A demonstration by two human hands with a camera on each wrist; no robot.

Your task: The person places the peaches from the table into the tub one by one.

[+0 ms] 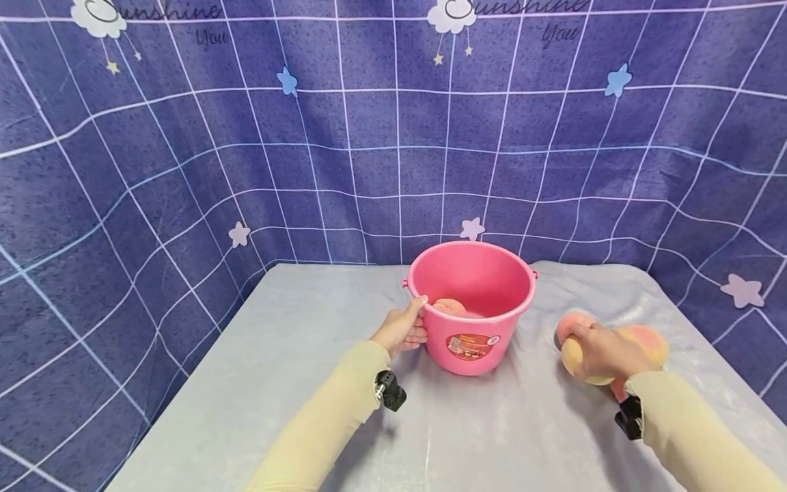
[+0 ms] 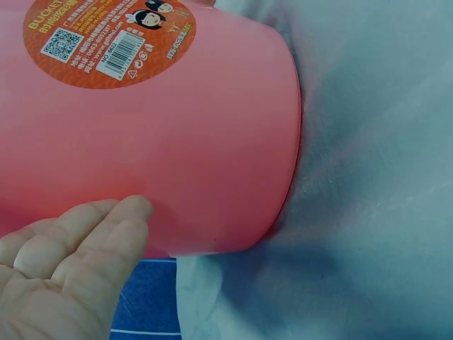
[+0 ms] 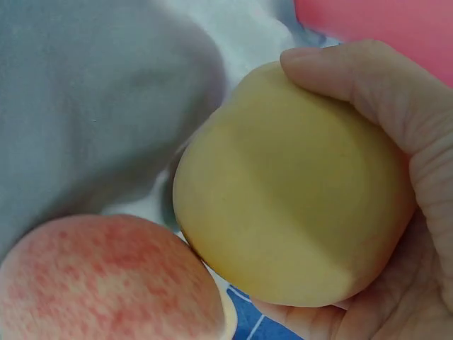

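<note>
A pink bucket (image 1: 470, 342) stands upright on the grey cloth, with a pinkish peach (image 1: 449, 307) visible inside. My left hand (image 1: 402, 328) holds the bucket's left side, thumb at the rim and fingers along the outer wall. In the left wrist view those fingers (image 2: 106, 234) lie against the pink wall below an orange label. To the right of the bucket, my right hand (image 1: 605, 352) grips a yellow peach (image 3: 290, 191), thumb over its top and fingers beneath. Beside it, a red-speckled peach (image 3: 113, 276) shows in the right wrist view.
Other peaches lie around my right hand: a pink one (image 1: 574, 322) just behind, a yellow-pink one (image 1: 645, 342) to its right, and a reddish one partly hidden near the wrist. A blue gridded curtain (image 1: 369, 171) surrounds the cloth-covered table (image 1: 277, 342) at the back and sides.
</note>
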